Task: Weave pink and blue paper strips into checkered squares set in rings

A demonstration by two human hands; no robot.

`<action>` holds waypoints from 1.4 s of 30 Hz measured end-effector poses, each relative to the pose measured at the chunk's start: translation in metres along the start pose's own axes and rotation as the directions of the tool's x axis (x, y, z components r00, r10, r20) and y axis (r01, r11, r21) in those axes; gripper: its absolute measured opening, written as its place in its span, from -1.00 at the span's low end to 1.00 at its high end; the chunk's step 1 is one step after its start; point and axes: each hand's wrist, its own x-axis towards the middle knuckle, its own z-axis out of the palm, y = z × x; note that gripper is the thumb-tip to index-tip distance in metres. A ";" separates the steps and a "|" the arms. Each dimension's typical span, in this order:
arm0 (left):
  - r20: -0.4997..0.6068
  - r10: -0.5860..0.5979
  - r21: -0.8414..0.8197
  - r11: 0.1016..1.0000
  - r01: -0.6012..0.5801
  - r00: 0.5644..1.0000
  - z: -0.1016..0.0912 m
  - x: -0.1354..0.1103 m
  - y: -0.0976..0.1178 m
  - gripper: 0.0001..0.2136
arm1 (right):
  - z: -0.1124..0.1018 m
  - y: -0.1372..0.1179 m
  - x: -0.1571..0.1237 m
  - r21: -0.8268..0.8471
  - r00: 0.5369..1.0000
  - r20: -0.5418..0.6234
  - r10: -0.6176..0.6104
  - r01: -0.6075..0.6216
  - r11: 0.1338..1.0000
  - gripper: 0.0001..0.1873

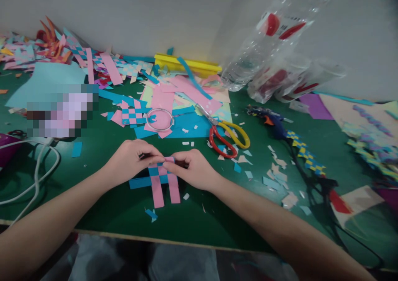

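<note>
A small woven piece of pink and blue paper strips [158, 181] is held just above the green table, its loose pink ends hanging toward me and one blue end sticking out to the left. My left hand [132, 161] pinches its top edge between thumb and forefinger. Close beside it, my right hand [192, 167] pinches the same edge from the right. The fingertips of both hands nearly meet and hide part of the top row. Beyond the hands lies a finished-looking woven pink and blue square [132, 116] near a clear round ring [159, 119].
Red-and-yellow-handled scissors [225, 134] lie open beyond my right hand. A blue glue gun [273, 121] with a black cord rests at right. Plastic bottles [248, 53] lean on the wall. Paper scraps, a yellow strip holder [186, 64] and a white cable [39, 169] surround the work.
</note>
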 end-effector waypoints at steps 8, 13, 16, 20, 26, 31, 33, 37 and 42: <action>0.013 0.006 0.016 1.000 -0.007 1.000 0.004 0.000 -0.004 -0.85 | 0.001 0.001 -0.001 0.008 1.000 0.003 0.008 -0.008 1.000 -0.59; 0.042 0.060 -0.022 0.998 -0.059 0.997 0.007 -0.001 -0.008 -0.89 | 0.002 0.002 -0.002 0.018 0.996 0.088 0.030 -0.031 0.999 -0.65; 0.050 0.060 -0.032 0.998 -0.059 0.997 0.008 -0.001 -0.010 -0.88 | 0.001 0.003 -0.002 0.018 0.995 0.089 0.038 -0.040 0.999 -0.67; 0.051 0.056 -0.049 0.997 -0.054 0.997 0.008 -0.001 -0.008 -0.87 | 0.001 0.002 -0.002 0.039 0.994 0.096 0.050 -0.054 0.998 -0.70; 0.042 0.044 -0.034 0.999 -0.043 0.998 0.007 -0.001 -0.006 -0.87 | 0.001 0.003 -0.003 0.104 0.991 0.125 0.053 -0.067 0.992 -0.71; 0.017 0.051 -0.032 0.998 -0.051 0.999 0.006 -0.001 -0.005 -0.88 | 0.000 0.002 -0.003 0.141 0.992 0.119 0.038 -0.054 0.989 -0.76; 0.006 0.053 -0.034 0.998 -0.053 0.999 0.006 0.000 -0.004 -0.88 | 0.000 0.001 -0.003 0.137 0.994 0.105 0.030 -0.044 0.990 -0.78; -0.019 0.014 -0.035 0.999 -0.015 1.000 0.005 0.000 -0.001 -0.84 | 0.001 0.000 -0.003 0.120 0.995 0.096 0.040 -0.051 0.991 -0.80; -0.194 -0.168 -0.161 0.977 0.138 0.966 -0.002 0.001 -0.001 -0.70 | 0.000 0.001 -0.002 0.145 0.999 -0.048 0.021 -0.014 0.989 -0.77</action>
